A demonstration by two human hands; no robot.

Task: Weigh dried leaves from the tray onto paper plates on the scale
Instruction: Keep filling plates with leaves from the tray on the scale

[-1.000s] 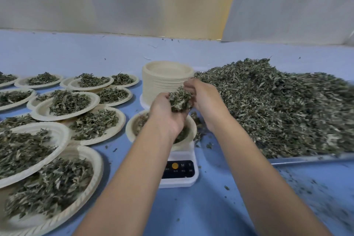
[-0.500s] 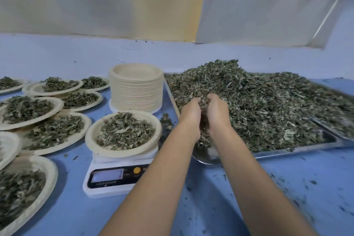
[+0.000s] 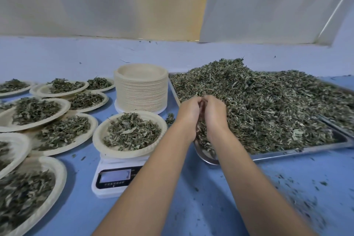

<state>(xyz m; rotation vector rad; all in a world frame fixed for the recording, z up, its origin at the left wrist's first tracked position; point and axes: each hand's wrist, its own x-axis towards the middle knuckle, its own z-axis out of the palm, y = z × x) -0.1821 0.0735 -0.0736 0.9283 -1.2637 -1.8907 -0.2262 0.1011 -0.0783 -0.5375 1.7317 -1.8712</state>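
A large heap of dried leaves (image 3: 268, 105) fills a metal tray (image 3: 298, 150) on the right. A paper plate (image 3: 103, 142) heaped with leaves sits on a white digital scale (image 3: 113, 178) left of the tray. My left hand (image 3: 189, 111) and my right hand (image 3: 214, 111) are pressed together over the tray's near left corner, fingers curled down into the leaves. What lies inside the palms is hidden; loose leaves show just below them.
A tall stack of empty paper plates (image 3: 140, 90) stands behind the scale. Several filled plates (image 3: 55, 132) overlap across the left of the blue table (image 3: 210, 197). Leaf crumbs are scattered at the front right. A pale wall runs along the back.
Both hands left the plate on the scale, where they held a clump of leaves, and moved right to the tray. The plate now carries a fuller heap. The view has shifted right.
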